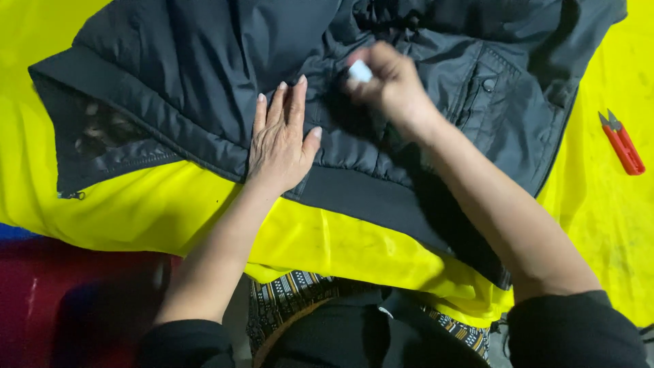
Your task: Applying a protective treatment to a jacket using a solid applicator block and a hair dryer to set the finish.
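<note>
Jacket point(204, 75): dark, padded, spread across the yellow bench point(327, 238).
Left hand point(281, 140): open, flat, palm down on the jacket near its hem.
Right hand point(392, 85): closed around a small white chalk piece point(360, 71), pressed to the jacket.
Snips point(621, 143): red, on the bench at right, well apart.

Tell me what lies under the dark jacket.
A yellow cloth shows beneath the jacket on every side. The left hand presses flat on top. Whatever is under the jacket's middle is covered.
</note>
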